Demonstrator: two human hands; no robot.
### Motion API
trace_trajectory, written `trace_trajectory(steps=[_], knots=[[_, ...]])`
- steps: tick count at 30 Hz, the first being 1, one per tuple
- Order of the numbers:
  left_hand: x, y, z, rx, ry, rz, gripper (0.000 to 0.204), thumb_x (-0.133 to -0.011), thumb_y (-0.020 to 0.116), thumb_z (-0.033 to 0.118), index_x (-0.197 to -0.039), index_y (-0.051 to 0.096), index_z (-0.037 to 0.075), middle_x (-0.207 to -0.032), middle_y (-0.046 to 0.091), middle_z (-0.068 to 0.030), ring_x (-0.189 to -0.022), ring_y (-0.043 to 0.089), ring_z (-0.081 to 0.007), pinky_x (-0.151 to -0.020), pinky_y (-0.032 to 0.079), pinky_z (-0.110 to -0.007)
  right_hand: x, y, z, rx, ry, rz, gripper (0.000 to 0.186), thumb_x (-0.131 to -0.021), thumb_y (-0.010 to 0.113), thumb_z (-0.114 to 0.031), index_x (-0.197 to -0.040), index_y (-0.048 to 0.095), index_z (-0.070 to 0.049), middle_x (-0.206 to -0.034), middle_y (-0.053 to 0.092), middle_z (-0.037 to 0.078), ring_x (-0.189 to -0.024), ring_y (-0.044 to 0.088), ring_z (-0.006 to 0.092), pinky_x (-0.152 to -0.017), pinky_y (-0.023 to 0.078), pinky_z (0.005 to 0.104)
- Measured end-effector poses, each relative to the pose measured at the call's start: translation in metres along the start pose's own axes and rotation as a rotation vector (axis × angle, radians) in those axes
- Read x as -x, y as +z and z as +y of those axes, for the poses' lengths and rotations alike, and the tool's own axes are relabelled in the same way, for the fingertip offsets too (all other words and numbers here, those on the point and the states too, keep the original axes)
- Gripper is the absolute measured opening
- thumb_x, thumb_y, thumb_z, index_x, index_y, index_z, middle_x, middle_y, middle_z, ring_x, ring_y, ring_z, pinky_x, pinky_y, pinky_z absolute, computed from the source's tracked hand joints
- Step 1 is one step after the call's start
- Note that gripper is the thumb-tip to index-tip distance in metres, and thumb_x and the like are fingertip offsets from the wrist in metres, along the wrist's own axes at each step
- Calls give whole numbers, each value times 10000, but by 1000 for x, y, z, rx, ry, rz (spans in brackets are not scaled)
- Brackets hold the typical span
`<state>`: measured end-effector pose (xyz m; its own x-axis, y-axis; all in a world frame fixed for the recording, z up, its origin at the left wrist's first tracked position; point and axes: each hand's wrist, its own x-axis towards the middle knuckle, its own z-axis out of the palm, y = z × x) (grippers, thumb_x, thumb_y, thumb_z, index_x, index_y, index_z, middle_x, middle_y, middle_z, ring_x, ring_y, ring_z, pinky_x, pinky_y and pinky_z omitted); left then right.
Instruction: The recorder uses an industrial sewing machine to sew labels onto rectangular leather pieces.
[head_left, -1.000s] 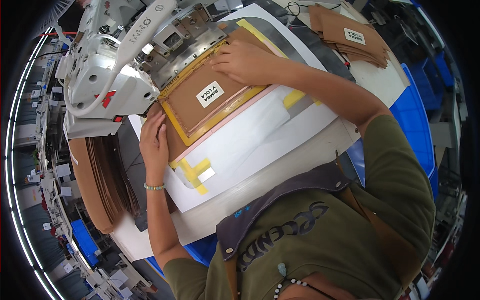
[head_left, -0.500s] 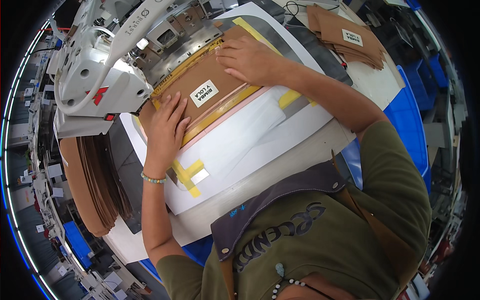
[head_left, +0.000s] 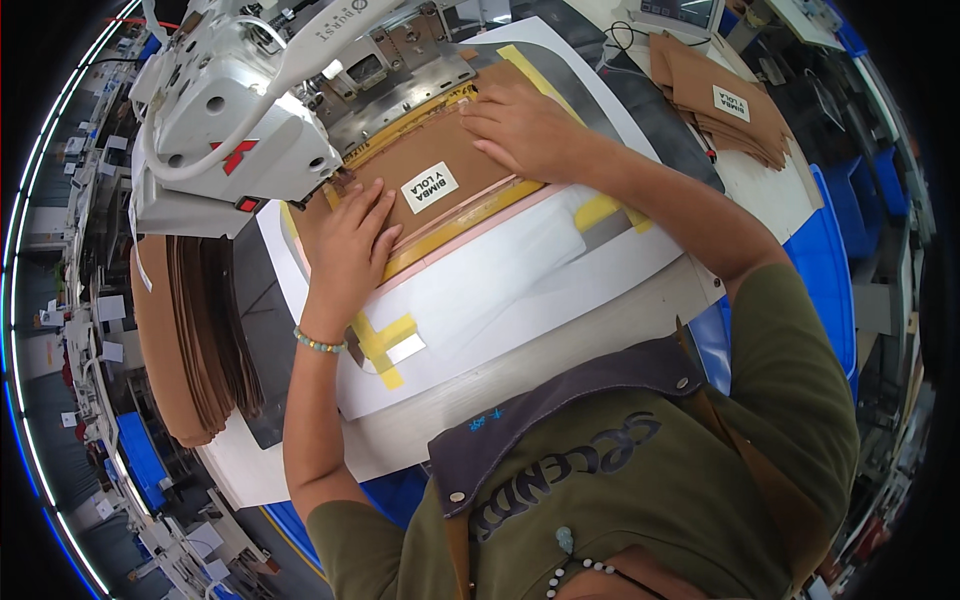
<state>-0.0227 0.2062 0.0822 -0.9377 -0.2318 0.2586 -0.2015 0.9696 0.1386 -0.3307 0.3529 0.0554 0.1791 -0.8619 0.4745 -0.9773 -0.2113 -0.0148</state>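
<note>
A brown panel (head_left: 380, 160) with a white printed label (head_left: 429, 187) lies in a yellow-edged frame (head_left: 420, 247), under the metal plate of a white sewing machine (head_left: 210, 130). My left hand (head_left: 350, 240) rests on the panel's left end, fingers spread, near the machine head. My right hand (head_left: 515, 130) lies over its right part, fingers slightly bent and apart, tips at the upper yellow strip. A pink strip (head_left: 430, 266) runs along the lower side. Beneath are a translucent sheet (head_left: 480, 255) with yellow tape (head_left: 388, 350) and white paper.
A tall stack of brown pieces (head_left: 185, 340) stands at left. More brown pieces (head_left: 700, 85) lie at upper right beside a cable and a small screen (head_left: 670, 12). Blue bins (head_left: 820, 280) sit right, below the table top (head_left: 290, 470). Other machines line the far left.
My left hand has moved right, from beside the frame's left end onto the panel, covering that end. My right hand stays near the upper strip, shifted slightly. The view has shifted a little.
</note>
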Motion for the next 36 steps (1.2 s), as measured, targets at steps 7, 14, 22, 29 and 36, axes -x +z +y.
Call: trace_trajectory(steps=[7,14,22,29,36], knots=[[-2,5,4,66,9,22,448,-994,742,175,-1421,681,52,-1504,644,-144,-1398,591,-372,-1152,490,-461,-6,10,-8,20,-74,104,301,-1023,675,-299,-1196,718,-57,-1266,705,36,-1196,609,222,-954,477,390],[-8,2,14,73,-23,-14,439,-1020,716,199,-1438,673,72,-1554,611,-127,-1450,559,-348,-1165,483,-447,-21,11,-28,58,-34,-33,367,-1012,694,-277,-1303,678,-54,-1324,709,66,-1217,604,230,-962,467,391],[-6,3,10,77,-20,-38,442,-1038,686,196,-1446,654,28,-1578,589,-140,-1467,536,-363,-1195,455,-453,-34,23,-42,83,-136,127,246,-1005,692,-328,-1063,741,-94,-1130,719,27,-1124,614,197,-842,457,371],[-1,6,9,88,-28,-15,421,-1034,683,203,-1403,675,0,-1530,619,-166,-1447,549,-378,-1192,462,-459,-43,27,-54,-4,-123,-64,312,-1021,684,-317,-1173,736,-49,-1372,699,99,-1200,610,231,-908,470,382],[3,1,-3,77,-54,-12,421,-1041,676,178,-1421,668,-3,-1540,611,-165,-1441,550,-372,-1200,452,-452,-60,36,-68,23,-182,36,288,-1032,655,-352,-1069,756,-84,-1177,726,58,-1144,621,219,-849,469,378]])
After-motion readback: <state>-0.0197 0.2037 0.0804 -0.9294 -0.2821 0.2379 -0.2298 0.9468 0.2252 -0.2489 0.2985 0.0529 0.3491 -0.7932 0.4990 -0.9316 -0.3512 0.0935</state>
